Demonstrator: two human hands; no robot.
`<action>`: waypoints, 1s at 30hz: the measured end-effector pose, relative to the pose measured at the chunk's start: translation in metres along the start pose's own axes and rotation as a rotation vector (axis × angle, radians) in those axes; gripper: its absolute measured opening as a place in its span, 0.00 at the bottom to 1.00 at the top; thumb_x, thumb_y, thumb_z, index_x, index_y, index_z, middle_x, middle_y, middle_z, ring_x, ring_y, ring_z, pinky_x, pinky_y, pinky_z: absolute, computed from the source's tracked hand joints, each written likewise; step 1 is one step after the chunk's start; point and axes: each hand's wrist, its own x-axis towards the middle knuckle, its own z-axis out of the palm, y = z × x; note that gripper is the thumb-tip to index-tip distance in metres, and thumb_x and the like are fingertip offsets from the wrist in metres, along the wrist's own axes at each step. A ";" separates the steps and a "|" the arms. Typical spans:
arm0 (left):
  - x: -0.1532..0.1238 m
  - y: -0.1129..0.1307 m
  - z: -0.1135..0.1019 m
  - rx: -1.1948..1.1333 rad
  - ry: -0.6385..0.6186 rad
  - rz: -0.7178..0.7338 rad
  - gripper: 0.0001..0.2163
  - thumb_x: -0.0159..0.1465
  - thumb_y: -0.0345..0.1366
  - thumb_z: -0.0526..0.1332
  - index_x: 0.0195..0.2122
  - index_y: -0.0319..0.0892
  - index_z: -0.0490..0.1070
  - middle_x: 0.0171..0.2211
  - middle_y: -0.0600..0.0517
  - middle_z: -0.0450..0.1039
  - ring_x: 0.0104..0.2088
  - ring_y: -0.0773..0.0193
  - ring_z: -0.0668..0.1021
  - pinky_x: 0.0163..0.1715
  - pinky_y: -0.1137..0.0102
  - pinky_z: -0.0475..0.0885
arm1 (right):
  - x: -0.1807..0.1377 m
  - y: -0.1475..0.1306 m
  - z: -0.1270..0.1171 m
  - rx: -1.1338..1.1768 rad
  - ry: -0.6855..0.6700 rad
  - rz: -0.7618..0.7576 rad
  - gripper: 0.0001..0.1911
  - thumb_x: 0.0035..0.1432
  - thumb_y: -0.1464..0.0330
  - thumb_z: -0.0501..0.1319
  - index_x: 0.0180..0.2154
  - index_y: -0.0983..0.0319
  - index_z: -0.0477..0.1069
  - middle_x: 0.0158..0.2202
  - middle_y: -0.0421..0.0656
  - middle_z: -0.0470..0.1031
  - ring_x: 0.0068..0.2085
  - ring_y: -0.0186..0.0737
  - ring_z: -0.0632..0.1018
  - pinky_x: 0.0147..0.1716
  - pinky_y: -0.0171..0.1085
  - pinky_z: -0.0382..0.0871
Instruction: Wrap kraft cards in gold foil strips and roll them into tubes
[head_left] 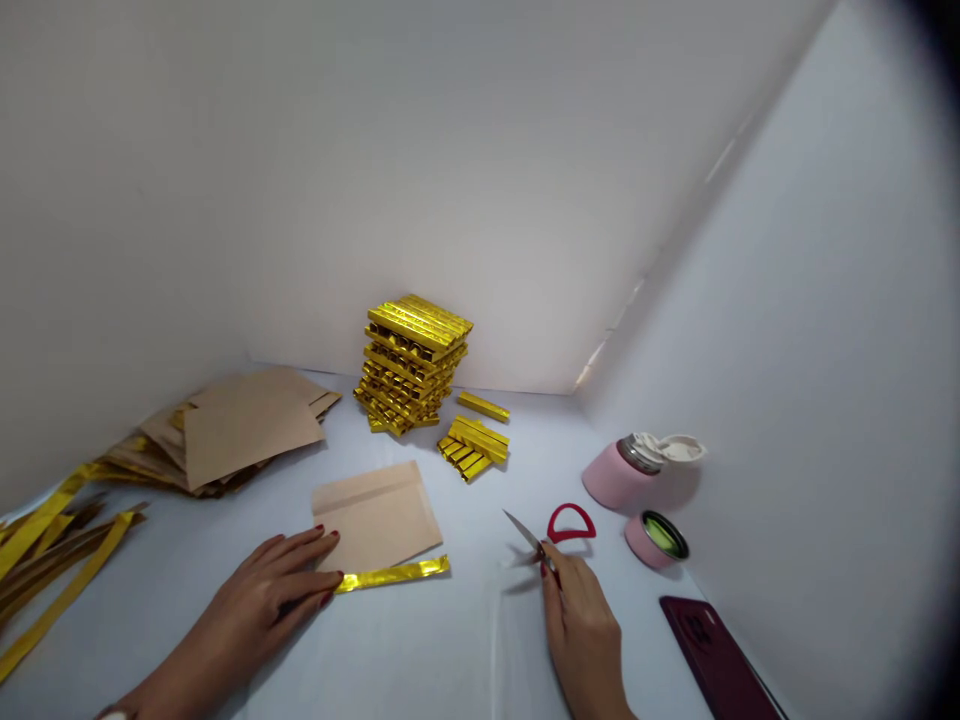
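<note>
Plainly a good deal is done: a tall stack (414, 365) of gold-wrapped bars stands at the back of the table (442, 655), a small pile (474, 447) of the same bars lies just in front of it, and a lone bar (484, 406) lies between them. Much looks left as well, judging by the heap of brown sheets (240, 430) at the far left and the bundle of loose gold strips (52, 560) near the left edge.

The piece in hand is one brown sheet (377, 515) lying flat near the middle of the table, with one gold strip (395, 573) lying along its near edge and touching it. The left hand (289, 592) rests palm down, fingers slightly spread, fingertips pressing the left end of the strip and the corner of the sheet. The right hand (583, 622) reaches forward with fingers drawn together at the red-handled scissors (553, 533), which lie on the table to the right of the sheet, well apart from it. Whether the fingers grip the handle or only touch it, I cannot tell.

By count: one stack, its bars too many to count; one small pile of about six bars; one lone bar; one sheet and one strip in hand; one pair of scissors. At the right lie one pink flask (622, 472) with its lid flipped open, one pink cap (656, 538) and one dark red phone (712, 655).
</note>
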 end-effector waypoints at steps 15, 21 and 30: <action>-0.001 -0.003 0.001 0.003 0.073 0.029 0.13 0.65 0.48 0.58 0.48 0.59 0.74 0.54 0.54 0.71 0.50 0.50 0.75 0.45 0.58 0.72 | 0.020 -0.020 -0.019 1.138 -0.161 0.936 0.19 0.49 0.54 0.67 0.36 0.62 0.72 0.22 0.36 0.67 0.21 0.33 0.67 0.23 0.32 0.64; -0.004 -0.006 0.008 -0.020 0.060 0.026 0.12 0.65 0.47 0.57 0.48 0.59 0.74 0.54 0.53 0.70 0.51 0.49 0.74 0.45 0.55 0.72 | 0.023 -0.003 -0.024 1.110 -0.319 0.946 0.19 0.50 0.55 0.66 0.36 0.63 0.72 0.23 0.37 0.69 0.21 0.30 0.68 0.23 0.31 0.62; -0.003 -0.004 0.005 -0.038 0.038 0.001 0.12 0.65 0.47 0.57 0.48 0.60 0.74 0.54 0.54 0.70 0.52 0.51 0.74 0.47 0.57 0.71 | 0.038 0.042 -0.030 0.853 -0.575 0.819 0.16 0.51 0.55 0.61 0.29 0.63 0.69 0.19 0.33 0.66 0.18 0.30 0.66 0.20 0.31 0.60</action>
